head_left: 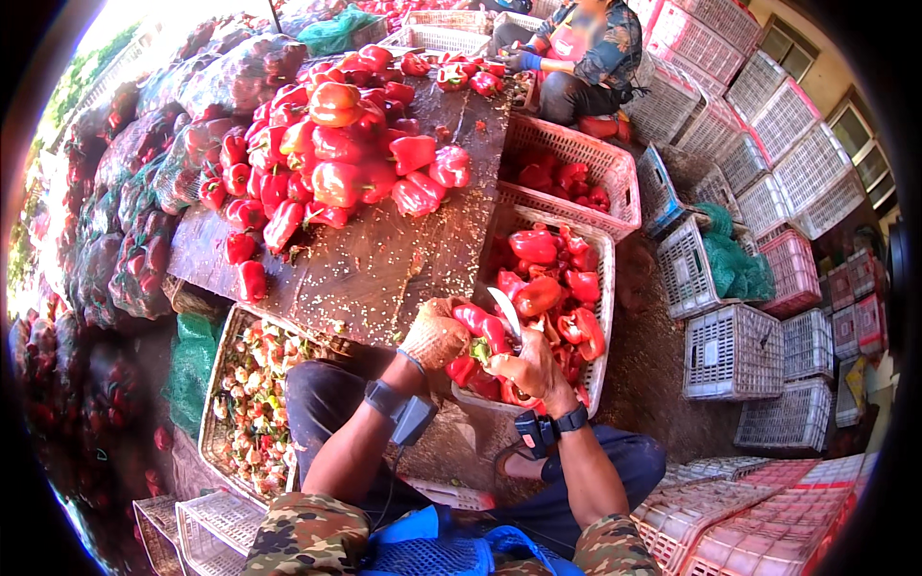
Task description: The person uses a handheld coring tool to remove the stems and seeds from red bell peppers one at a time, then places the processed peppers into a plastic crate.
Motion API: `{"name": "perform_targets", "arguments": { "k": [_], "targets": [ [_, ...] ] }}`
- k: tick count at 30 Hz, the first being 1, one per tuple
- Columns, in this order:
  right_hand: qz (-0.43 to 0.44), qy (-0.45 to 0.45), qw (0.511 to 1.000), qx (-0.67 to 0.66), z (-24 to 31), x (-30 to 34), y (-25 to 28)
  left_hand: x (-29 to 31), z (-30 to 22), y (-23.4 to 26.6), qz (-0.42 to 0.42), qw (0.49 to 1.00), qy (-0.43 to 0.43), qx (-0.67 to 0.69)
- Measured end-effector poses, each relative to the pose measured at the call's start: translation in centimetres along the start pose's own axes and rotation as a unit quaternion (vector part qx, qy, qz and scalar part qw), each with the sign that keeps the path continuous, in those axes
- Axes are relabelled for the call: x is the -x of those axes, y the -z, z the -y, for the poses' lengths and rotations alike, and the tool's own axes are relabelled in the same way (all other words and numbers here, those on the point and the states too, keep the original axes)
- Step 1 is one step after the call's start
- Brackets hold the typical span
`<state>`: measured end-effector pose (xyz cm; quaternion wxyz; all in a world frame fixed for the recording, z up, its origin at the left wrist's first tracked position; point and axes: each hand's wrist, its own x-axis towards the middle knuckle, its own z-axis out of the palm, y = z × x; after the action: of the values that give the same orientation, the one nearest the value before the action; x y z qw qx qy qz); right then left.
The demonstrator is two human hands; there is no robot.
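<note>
Left hand (432, 331), in a tan knitted glove: its fingers are curled shut around one red pepper (492, 332), gripping it from the left. The pepper lies immediately right of the glove, partly covered by it, with its green and pale stem end turned toward the near side. Right hand (531, 370): closed on a knife (507, 312), whose handle is hidden in the grasp; the pale, curved blade rises on the far side of the fingers and stands just beside the pepper's right flank — whether the edge touches the skin cannot be told. The two hands are close together, the pepper between them, above the near left part of a white crate (607, 288) loaded with red peppers, several of them visibly opened. Each wrist carries a dark strapped device (413, 419)

Beyond the left hand extends a brown table (384, 274), strewn with pale seeds; a pile (331, 144) of whole red peppers covers its far left part. A pink crate (626, 192) adjoins the white one on the far side and also contains red peppers. Near and left — beside the person's leg — a crate of trimmings (233, 480) holds pale and green pieces. Filled sacks (139, 230) line the left; stacked crates (735, 350) and a green net (738, 261) occupy the right. A co-worker (600, 58) sits at the far end of the table
</note>
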<state>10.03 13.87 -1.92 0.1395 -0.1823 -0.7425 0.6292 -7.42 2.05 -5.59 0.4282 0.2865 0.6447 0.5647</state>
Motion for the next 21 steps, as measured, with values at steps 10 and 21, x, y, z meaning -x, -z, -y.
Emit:
{"name": "perform_targets", "arguments": {
  "k": [10,21],
  "targets": [
    [0.093,-0.162,0.902,-0.388,-4.4,2.2,2.0,0.1,1.7,1.3,0.162,0.853,-0.336,-0.365],
    [-0.181,-0.087,0.859,-0.471,-5.1,5.7,7.7,-5.0,2.6,-3.1,-0.018,0.959,0.028,0.282]
  ]
}}
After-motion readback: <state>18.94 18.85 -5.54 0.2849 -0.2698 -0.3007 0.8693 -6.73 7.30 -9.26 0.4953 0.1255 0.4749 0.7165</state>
